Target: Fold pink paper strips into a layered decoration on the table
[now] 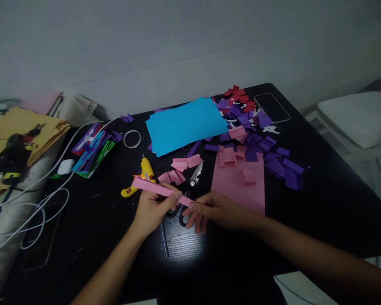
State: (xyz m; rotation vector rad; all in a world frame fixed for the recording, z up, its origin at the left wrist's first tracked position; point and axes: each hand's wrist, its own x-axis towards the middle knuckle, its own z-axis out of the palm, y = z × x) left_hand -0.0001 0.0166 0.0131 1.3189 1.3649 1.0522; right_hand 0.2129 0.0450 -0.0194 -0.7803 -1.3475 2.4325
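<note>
Head view: both hands [153,210], loosely curled, pinch a pink paper strip [153,186].

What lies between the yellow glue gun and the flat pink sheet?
In the head view, folded pink pieces and a silvery pointed tool lie between the glue gun and pink sheet; the left hand and pink strip hide part of the stretch.

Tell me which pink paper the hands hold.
The long strip between left hand and right hand; the folded pink pieces and pink sheet lie unheld.
</note>
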